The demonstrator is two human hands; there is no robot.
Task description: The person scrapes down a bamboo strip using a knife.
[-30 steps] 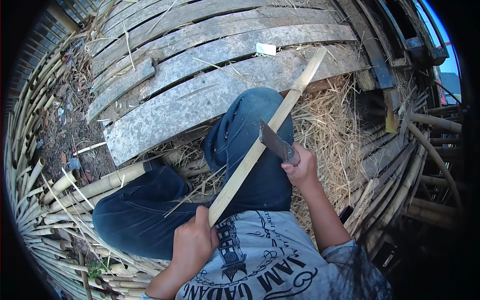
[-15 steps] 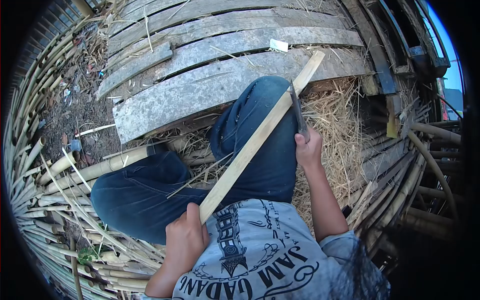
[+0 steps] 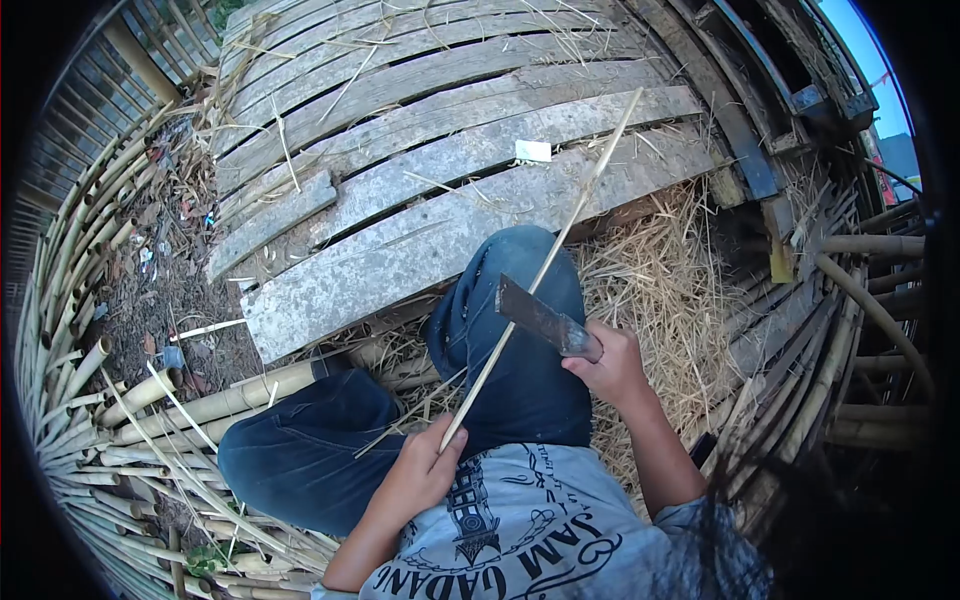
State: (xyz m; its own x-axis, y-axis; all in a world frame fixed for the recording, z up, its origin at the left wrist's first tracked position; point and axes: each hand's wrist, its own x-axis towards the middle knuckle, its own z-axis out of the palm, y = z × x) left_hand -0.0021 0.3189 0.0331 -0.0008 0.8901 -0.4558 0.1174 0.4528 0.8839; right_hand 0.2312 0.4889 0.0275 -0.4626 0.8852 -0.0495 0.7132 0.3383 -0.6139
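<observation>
1. Here's the left hand (image 3: pixel 425 470), near and left of centre, fingers closed round the near end of one long, pale strip (image 3: pixel 482 380).
2. And the strip! It slants from that fist over the bent right knee, its far end above the planks, its narrow edge turned up to view.
3. Over to the right hand (image 3: pixel 612 365): fingers wrapped round the handle of one broad-bladed knife (image 3: pixel 535 315), the blade pointing left and lying across the strip. Whether steel meets strip, I can't tell from here.
4. Two legs in blue trousers (image 3: pixel 300 440), both bent, and just nearer, one grey shirt (image 3: pixel 520 510) with dark lettering.
5. Now for what holds what: the bare ground (image 3: pixel 215 345) at the left, hemmed in between platform and bamboo, carries dry leaves and small scraps. Several bamboo poles (image 3: pixel 250 395) at the near left show hollow ends.
6. Far side, the plank platform (image 3: pixel 400 250): at least five boards with dark gaps between them, and on them one short loose board (image 3: pixel 275 228) at the left, one small white piece (image 3: pixel 533 151) near the middle, and scattered thin slivers, too many to count.
7. Out right, a thick heap of straw-like shavings (image 3: pixel 650 260) lies beside the right knee, with dark timbers (image 3: pixel 757 175) beyond, one partly blue.
</observation>
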